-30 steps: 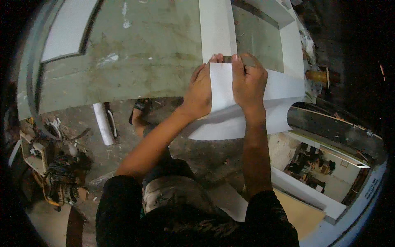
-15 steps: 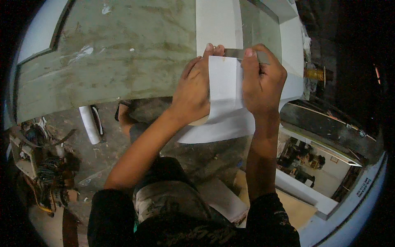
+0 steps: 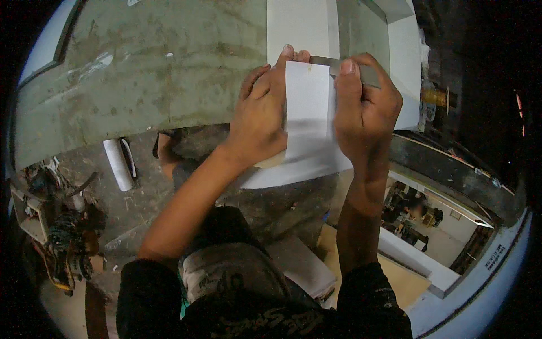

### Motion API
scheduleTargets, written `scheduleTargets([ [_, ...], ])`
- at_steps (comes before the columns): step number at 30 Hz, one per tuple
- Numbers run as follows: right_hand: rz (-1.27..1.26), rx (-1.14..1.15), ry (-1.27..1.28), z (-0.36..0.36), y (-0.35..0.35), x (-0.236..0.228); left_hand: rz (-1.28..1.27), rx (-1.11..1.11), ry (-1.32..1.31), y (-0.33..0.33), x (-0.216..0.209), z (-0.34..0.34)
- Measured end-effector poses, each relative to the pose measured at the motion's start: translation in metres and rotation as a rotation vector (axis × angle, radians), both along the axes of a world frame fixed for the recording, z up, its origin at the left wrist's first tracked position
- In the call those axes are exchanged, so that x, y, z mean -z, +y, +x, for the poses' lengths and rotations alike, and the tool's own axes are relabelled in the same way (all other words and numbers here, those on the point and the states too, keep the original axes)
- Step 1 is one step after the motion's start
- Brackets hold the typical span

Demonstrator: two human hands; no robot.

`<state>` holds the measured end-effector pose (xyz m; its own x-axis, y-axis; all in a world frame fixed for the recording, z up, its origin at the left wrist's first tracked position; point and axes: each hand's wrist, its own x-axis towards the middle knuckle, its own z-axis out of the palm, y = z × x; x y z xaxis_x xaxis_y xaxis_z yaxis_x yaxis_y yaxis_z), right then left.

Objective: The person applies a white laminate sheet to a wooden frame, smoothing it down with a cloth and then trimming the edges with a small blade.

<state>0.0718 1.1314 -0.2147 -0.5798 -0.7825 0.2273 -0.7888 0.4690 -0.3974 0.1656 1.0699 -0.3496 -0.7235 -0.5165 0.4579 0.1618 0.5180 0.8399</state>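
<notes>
A white flexible strip (image 3: pixel 307 101) stands up before me, its lower part curving down past the table edge and showing a tan underside. My left hand (image 3: pixel 257 121) is closed on the strip's left side, its fingertips behind the upper edge. On the other side, my right hand (image 3: pixel 367 101) pinches a thin flat grey metal blade (image 3: pixel 324 63) between thumb and forefinger. The blade lies across, just behind the strip's top edge, and its left end reaches to my left fingertips. Beyond it, a white band (image 3: pixel 302 25) runs away over the green table (image 3: pixel 164 62).
A white raised frame (image 3: pixel 403 62) borders the right side. On the floor at left lie a white roll (image 3: pixel 118 164) and a heap of cables (image 3: pixel 68 231). Flat boards (image 3: pixel 302 265) lie beside my legs. A pale panel with an opening (image 3: pixel 446 277) stands at lower right.
Both hands, the strip and the blade sit slightly higher in the picture, while the table and floor have shifted a little with the view. Both grips look the same.
</notes>
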Motion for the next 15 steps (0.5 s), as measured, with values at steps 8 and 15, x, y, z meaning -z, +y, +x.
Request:
scheduleTargets([
  [8,0.02,0.002,0.017,0.003,0.005,0.0,-0.056,0.016,-0.046,0.0,0.004,0.005],
  [15,0.001,0.015,-0.028,0.009,0.011,0.003,-0.086,0.0,-0.019,0.005,0.019,0.004],
])
